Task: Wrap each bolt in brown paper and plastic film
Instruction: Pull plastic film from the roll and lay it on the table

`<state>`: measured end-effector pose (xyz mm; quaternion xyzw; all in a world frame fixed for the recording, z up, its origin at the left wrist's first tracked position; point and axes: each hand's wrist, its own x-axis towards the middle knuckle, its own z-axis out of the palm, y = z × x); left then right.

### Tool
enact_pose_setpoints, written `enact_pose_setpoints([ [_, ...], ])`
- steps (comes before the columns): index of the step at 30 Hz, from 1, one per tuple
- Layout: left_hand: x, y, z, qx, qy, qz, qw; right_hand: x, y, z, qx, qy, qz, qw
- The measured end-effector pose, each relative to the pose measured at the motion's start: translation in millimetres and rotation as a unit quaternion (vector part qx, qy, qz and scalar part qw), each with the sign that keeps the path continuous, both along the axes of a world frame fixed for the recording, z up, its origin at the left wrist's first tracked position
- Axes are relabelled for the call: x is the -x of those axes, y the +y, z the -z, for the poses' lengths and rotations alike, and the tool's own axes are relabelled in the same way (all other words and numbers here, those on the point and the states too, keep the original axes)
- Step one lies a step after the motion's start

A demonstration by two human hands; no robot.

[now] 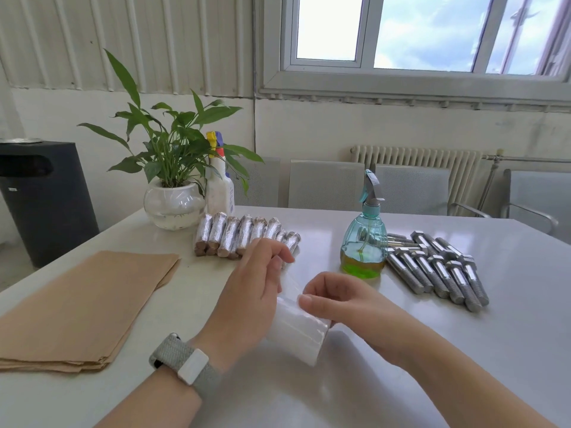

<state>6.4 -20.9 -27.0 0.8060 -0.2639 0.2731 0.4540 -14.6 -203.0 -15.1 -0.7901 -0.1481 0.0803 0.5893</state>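
Holding the roll of plastic film (pixel 296 332) low over the white table (pixel 401 350), right in front. Left hand (pixel 247 291) cupping the left end, fingers loosely curled and lifted toward the film's loose edge, though hard telling how firm that grip is. Right hand (pixel 336 299) pinching the free edge of film against the roll, thumb on top, fingers curled round.

Probably hunting for the film's start and peeling off a length. Worth keeping the pull slow and straight off the roll, thumb pinning the edge flat so it's not clinging back on itself or tearing crooked.

Stack of brown paper (pixel 83 307) lying to the left. Row of wrapped bolts (pixel 244 236) sitting beyond the hands, near the potted plant (pixel 173 168). Bare bolts (pixel 441 267) piled at the right, just beside the green spray bottle (pixel 364 242). Plenty left, looking at that pile.
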Motion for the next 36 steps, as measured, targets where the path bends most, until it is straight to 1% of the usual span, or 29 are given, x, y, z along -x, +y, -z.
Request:
enact_pose_setpoints([
  [6,-1,0,3,-0.026,0.008,-0.008,1.0,-4,-7,1,0.041,-0.032,0.003,0.999],
  [9,-1,-1,4,-0.033,0.021,-0.01,0.999,-4,-9,0,0.036,-0.051,-0.006,0.998],
  [12,-1,-2,5,-0.055,0.026,-0.012,0.998,-3,-9,0,0.022,-0.04,-0.03,0.999],
  [17,0,-2,3,-0.072,0.025,-0.007,0.997,-3,-9,2,0.057,-0.034,-0.044,0.997],
  [19,0,0,3,-0.079,0.021,-0.01,0.997,-3,-10,0,0.07,-0.051,-0.044,0.995],
  [23,-1,4,1,-0.103,0.004,-0.007,0.995,-3,-9,-1,0.089,-0.114,-0.016,0.989],
  [30,-2,10,-5,-0.099,0.011,0.024,0.995,-3,-9,-4,0.067,-0.112,0.011,0.991],
  [36,-4,18,-16,-0.102,0.029,0.045,0.993,0,-7,-9,0.06,-0.115,0.003,0.992],
])
